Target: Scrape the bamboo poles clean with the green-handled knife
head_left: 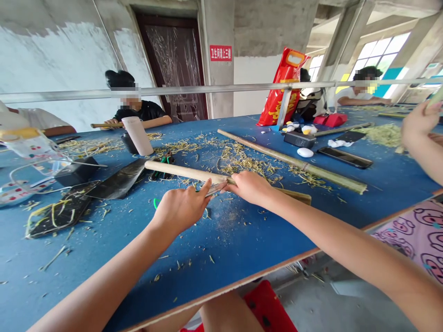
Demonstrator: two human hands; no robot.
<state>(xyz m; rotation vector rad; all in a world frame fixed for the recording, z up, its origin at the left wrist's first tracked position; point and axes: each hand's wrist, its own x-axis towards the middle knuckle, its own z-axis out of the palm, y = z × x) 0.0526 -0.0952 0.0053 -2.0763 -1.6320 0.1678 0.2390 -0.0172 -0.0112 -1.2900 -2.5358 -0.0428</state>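
A peeled bamboo stick (pixel 180 171) lies across the blue table top (pixel 104 258), its pale end pointing to the far left. My right hand (pixel 251 186) is wrapped around it, and its far end reaches past that hand. My left hand (pixel 182 207) is shut on a small metal blade (pixel 214 188), which rests against the stick between my hands. Part of the handle is hidden by my fingers. Loose bamboo shavings (pixel 235 161) lie scattered around both hands.
A longer bamboo pole (pixel 292 161), black pads (pixel 58 212), green-handled pliers (pixel 162 166), a white flask (pixel 137 136) and a phone (pixel 345 157) lie on the table. Co-workers (pixel 138 103) sit across it. Another person's hand (pixel 418 129) is at the right.
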